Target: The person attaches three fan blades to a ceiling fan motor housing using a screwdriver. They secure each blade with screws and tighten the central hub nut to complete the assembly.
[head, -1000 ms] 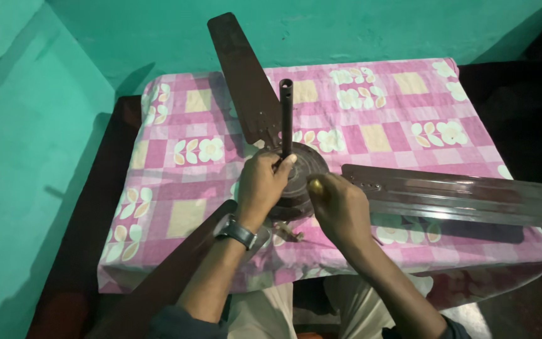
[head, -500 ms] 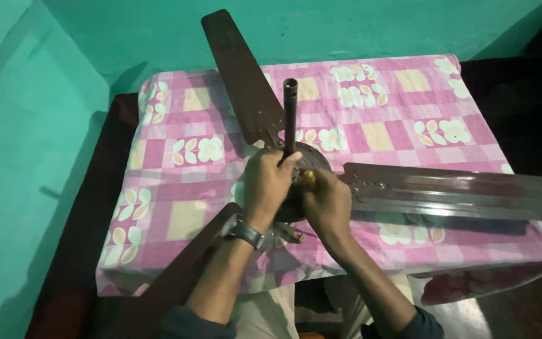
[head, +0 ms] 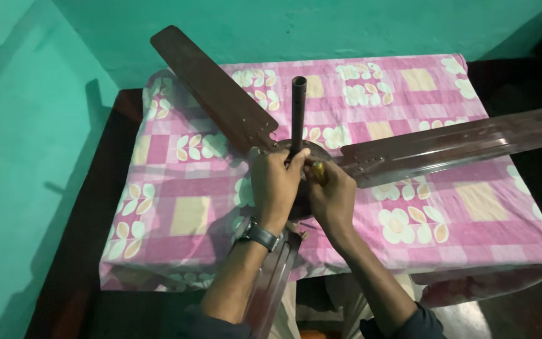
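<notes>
A brown ceiling fan lies on the table, its dark down rod [head: 298, 107] standing upright from the hub. One blade [head: 211, 88] points to the far left, one blade [head: 459, 145] to the right, and a third blade [head: 271, 282] runs toward me under my arm. My left hand [head: 277, 185], with a wristwatch, is closed around the base of the rod at the hub. My right hand [head: 330, 194] grips a yellow-handled tool [head: 318, 172] pressed against the hub. The motor body is mostly hidden by both hands.
The table carries a pink checked cloth with flower prints [head: 409, 213] and has a dark wooden edge [head: 105, 207]. Teal walls [head: 26, 157] stand close at the left and behind. The right blade overhangs the table's right side.
My right hand has moved in from the right blade's root to the hub, beside my left hand. The view has shifted, so the fan sits lower and more centred.
</notes>
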